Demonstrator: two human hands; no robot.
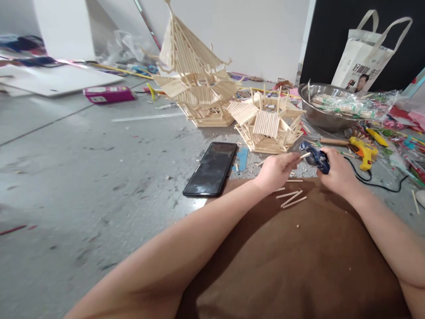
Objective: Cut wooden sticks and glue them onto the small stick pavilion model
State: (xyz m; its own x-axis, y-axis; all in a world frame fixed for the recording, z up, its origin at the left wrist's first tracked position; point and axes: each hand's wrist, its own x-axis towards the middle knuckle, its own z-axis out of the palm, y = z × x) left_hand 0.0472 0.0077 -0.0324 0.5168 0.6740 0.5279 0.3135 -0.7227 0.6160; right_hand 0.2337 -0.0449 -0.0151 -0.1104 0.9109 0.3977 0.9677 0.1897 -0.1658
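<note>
Trimming, likely: your left hand (278, 172) pinches a stick (304, 155), its tip at the blue tool (319, 161) gripped in your right hand (338, 172). Next cut calls for holding it steady and square.

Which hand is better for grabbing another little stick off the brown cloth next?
Probably the left hand. It is closer to the loose sticks and holds only a thin stick. The right hand is farther away, wrapped around the blue tool.
</note>
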